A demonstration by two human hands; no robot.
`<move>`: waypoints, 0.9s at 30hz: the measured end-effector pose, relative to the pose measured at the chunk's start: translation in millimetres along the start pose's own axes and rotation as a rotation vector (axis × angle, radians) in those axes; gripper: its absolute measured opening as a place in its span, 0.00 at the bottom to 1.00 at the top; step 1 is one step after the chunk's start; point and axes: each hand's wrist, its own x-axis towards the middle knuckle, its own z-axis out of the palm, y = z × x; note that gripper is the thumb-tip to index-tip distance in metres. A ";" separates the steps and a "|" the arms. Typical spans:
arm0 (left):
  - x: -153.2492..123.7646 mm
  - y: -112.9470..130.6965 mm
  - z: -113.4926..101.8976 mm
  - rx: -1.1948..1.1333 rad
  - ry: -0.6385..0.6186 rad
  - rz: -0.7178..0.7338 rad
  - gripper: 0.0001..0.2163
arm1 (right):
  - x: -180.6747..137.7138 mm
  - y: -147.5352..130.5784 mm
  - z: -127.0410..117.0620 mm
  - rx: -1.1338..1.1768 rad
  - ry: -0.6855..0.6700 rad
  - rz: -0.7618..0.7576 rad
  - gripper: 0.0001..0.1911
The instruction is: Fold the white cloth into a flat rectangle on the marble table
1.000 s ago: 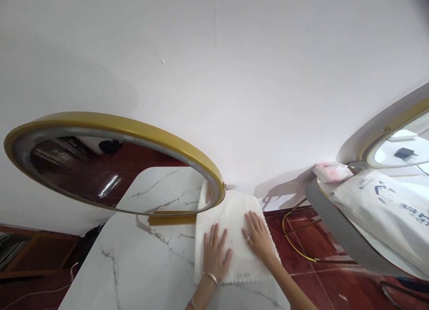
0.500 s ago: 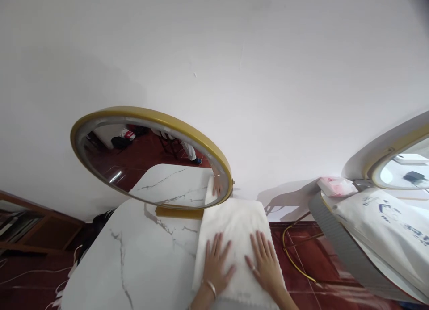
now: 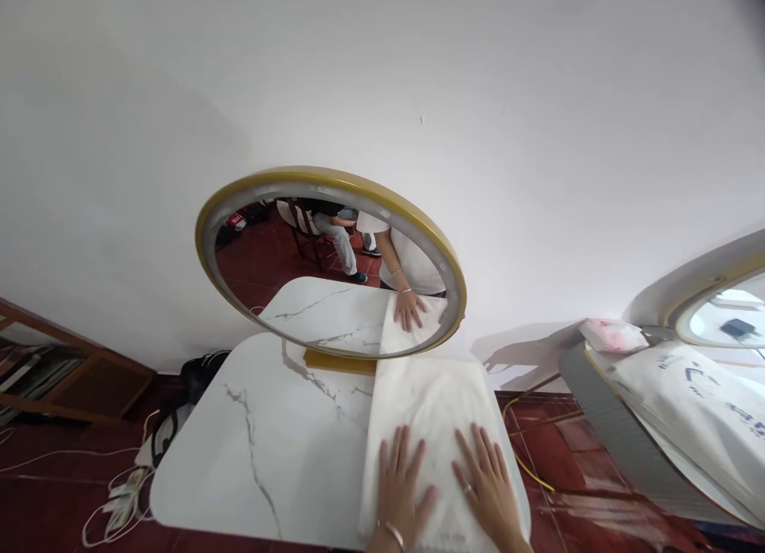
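A white cloth lies flat along the right end of the marbled table, its far edge close to the wall. My left hand rests palm down on the cloth's left half, fingers spread, with a bracelet at the wrist. On the right half, my right hand is likewise flat and spread, a ring on one finger. Neither hand grasps anything. Faint print shows on the cloth near the bottom of the view.
A gold-framed round mirror stands on the table's far side. To the right, a grey-sided table holds a printed white bag and a tissue pack. A power strip with cables lies on the floor at left.
The view has shifted, so the table and mirror sit further right in it. My torso and a seated person now show in the mirror. Both hands stay spread on the cloth.
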 end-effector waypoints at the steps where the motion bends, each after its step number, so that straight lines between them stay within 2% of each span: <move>1: -12.8 -1.0 0.1 -0.001 0.015 -0.004 0.32 | -9.7 -8.0 -2.2 -0.004 -0.006 -0.002 0.33; 3: -22.0 -8.8 3.3 -0.015 0.049 -0.022 0.31 | -19.3 -20.1 -3.4 -0.010 -0.016 0.005 0.33; 4: -17.2 -15.6 5.4 -0.026 0.064 -0.033 0.30 | -19.8 -23.9 -3.2 -0.011 -0.019 0.010 0.33; 6: 8.8 -33.7 9.0 -0.049 0.074 -0.036 0.28 | -15.7 -28.2 -2.5 -0.017 -0.015 0.016 0.33; 10: 78.2 -74.8 12.0 -0.078 0.055 0.009 0.29 | -9.2 -37.2 -5.8 -0.037 -0.036 0.033 0.32; 13: 96.8 -101.2 10.3 -0.050 0.051 0.039 0.32 | -11.3 -57.4 -12.5 -0.035 -0.091 0.026 0.30; 17: 76.4 -143.0 -2.6 0.006 0.053 0.014 0.32 | -4.1 -103.0 -18.7 -0.007 -0.148 -0.029 0.33; 24: 32.7 -263.2 -44.3 0.095 0.032 -0.078 0.29 | 42.5 -208.7 -3.1 0.068 -0.124 -0.109 0.35; 27: 22.3 -300.0 -63.0 0.108 0.002 -0.094 0.29 | 56.1 -244.7 3.1 0.089 -0.106 -0.107 0.35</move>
